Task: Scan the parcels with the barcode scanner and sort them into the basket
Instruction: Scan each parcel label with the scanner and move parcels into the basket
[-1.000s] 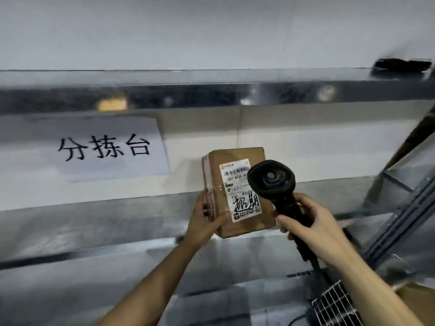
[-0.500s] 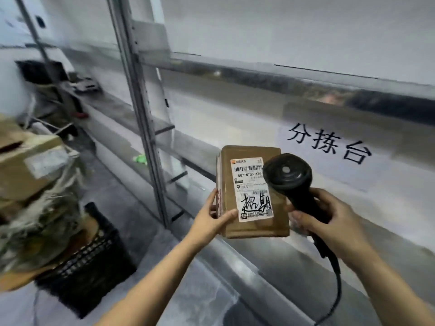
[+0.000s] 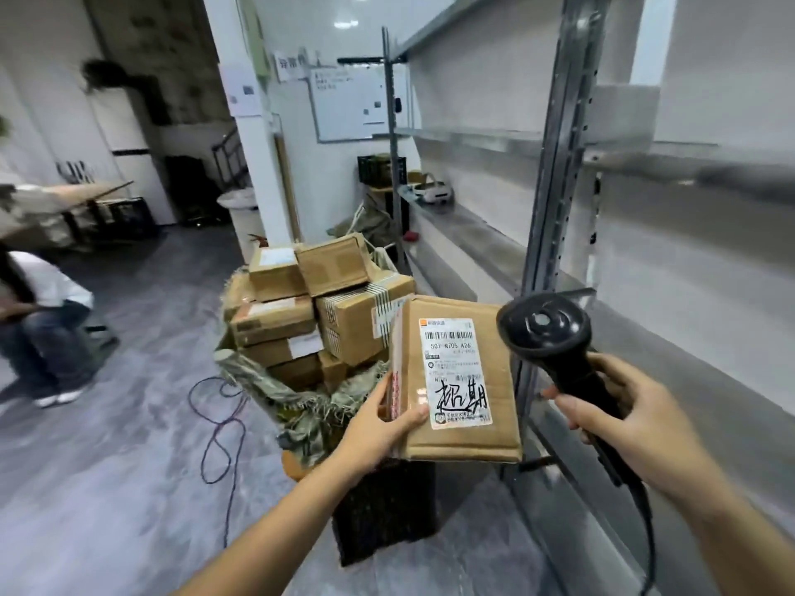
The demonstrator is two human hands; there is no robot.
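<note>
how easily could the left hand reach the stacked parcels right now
Probably yes: the left hand, gripping a parcel, is beside the stacked parcels with nothing between them, though its grip is taken.

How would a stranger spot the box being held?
Find the metal shelving on the right. Left of its upright, the left hand holds a box before the heaped boxes. It alone is lifted, its white label marked with big black handwriting.

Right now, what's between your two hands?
In the head view, the labelled cardboard parcel, gripped by the left hand; the right hand holds the scanner.
</note>
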